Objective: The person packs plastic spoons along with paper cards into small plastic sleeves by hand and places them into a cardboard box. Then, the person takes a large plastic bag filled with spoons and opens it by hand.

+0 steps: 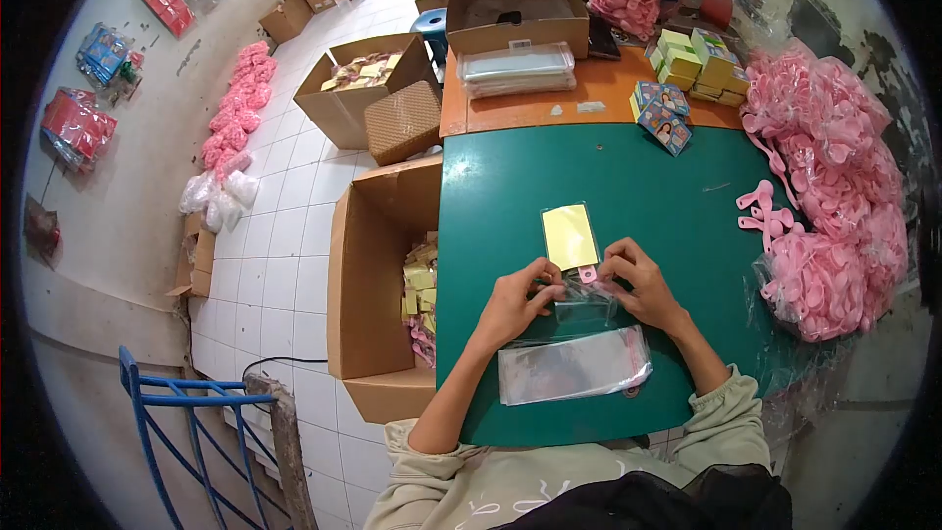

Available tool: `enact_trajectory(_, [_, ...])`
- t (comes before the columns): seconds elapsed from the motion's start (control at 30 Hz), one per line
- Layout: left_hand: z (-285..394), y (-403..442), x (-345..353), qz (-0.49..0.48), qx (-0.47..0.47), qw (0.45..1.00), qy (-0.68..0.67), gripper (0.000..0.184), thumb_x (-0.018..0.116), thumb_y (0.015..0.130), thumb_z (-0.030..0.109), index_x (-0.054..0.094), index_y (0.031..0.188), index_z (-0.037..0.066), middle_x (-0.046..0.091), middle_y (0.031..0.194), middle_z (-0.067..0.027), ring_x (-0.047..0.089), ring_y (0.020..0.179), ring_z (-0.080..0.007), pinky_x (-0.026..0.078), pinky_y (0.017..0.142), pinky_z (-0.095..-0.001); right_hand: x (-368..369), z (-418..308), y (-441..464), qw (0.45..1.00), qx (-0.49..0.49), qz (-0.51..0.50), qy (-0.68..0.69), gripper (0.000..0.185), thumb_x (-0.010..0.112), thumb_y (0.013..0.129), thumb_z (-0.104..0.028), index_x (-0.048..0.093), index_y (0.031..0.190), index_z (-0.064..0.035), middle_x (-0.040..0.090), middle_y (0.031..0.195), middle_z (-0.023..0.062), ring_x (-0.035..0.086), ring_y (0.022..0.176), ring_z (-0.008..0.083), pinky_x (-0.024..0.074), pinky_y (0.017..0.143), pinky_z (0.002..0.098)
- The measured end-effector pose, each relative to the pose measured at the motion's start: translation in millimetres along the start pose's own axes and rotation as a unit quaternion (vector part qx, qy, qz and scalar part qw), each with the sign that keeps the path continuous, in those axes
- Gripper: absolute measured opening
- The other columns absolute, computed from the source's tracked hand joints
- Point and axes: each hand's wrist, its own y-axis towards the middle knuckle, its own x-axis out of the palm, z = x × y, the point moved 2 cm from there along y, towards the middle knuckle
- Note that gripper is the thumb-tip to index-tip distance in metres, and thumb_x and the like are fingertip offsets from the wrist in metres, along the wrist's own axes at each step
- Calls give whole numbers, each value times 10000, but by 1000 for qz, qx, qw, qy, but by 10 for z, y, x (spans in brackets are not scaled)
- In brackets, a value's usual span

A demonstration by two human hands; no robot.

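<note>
Between my hands lies a clear plastic bag (586,310) with a yellow card (569,236) inside its far end. The end of a pink spoon handle (587,274) shows just below the card; the rest of that item is hidden. My left hand (525,296) pinches the near, unfilled part of the bag from the left. On the right side of the same part, my right hand (638,285) is closed with thumb and fingers on the film. Closer to my body, a stack of flat clear bags (574,365) rests on the green table (500,177).
Loose pink spoons (765,211) and big bags of pink spoons (834,167) line the right side. Small boxes (665,118) and packs of clear bags (517,71) sit at the back. An open carton (368,265) of packed items stands left of the table.
</note>
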Motion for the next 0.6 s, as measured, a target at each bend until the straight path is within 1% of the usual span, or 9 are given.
enact_trajectory(0.1, [-18,6,8,25,-5,1000,0,123,579,887,81,532,977,10,613,886,-38,612,840,-106,546,615,-243,-19,-43,26,991,108,-27,80,124,650,787,-7,555,866,-17,477,958,66,532,780,133,457,657,272])
enact_trajectory(0.13, [-24,6,16,31,-5,999,-5,120,583,886,85,536,965,8,614,875,-37,611,830,-103,545,602,-241,10,-14,21,984,135,-1,117,100,637,807,-20,555,864,-7,494,943,65,542,760,119,468,649,264])
enact_trajectory(0.2, [-40,7,18,29,-8,999,33,125,596,880,100,549,943,3,618,866,-39,613,826,-104,551,616,-241,107,73,-17,963,188,51,188,80,610,848,-44,555,859,12,529,911,62,561,721,91,488,634,247])
enact_trajectory(0.23, [-48,9,21,28,-9,998,52,129,603,877,107,556,933,0,620,862,-41,614,824,-104,554,623,-241,145,107,-24,950,211,52,225,82,603,858,-53,553,855,11,549,880,58,567,712,87,488,623,239])
enact_trajectory(0.3, [-69,15,37,41,-26,998,45,136,611,874,119,569,916,-3,628,863,-46,616,822,-103,558,629,-242,204,160,-38,918,257,55,296,96,590,878,-72,549,848,9,587,818,49,578,693,78,487,600,224])
enact_trajectory(0.4, [-86,27,57,65,-41,997,21,146,618,872,129,582,905,-8,638,863,-53,616,810,-102,559,627,-242,243,173,-25,914,268,90,292,102,583,889,-89,548,845,-4,610,724,42,597,659,85,488,579,215])
enact_trajectory(0.43, [-87,31,61,73,-44,996,11,148,620,872,132,585,903,-9,641,862,-56,616,805,-101,559,625,-243,251,168,-22,913,277,99,283,96,587,885,-81,546,849,-3,609,723,44,598,648,87,489,572,216])
enact_trajectory(0.53, [-84,31,72,120,-28,992,-12,137,638,845,95,589,861,-31,638,770,-71,616,717,-91,548,572,-237,261,119,-7,907,294,125,273,85,597,872,-57,536,861,0,604,718,48,602,620,91,490,551,218])
enact_trajectory(0.6, [-113,33,69,111,-44,993,-16,146,635,854,103,576,916,-15,635,849,-65,614,789,-103,553,605,-240,258,78,18,901,289,147,289,86,604,863,-40,529,868,1,600,711,50,604,609,93,490,539,220])
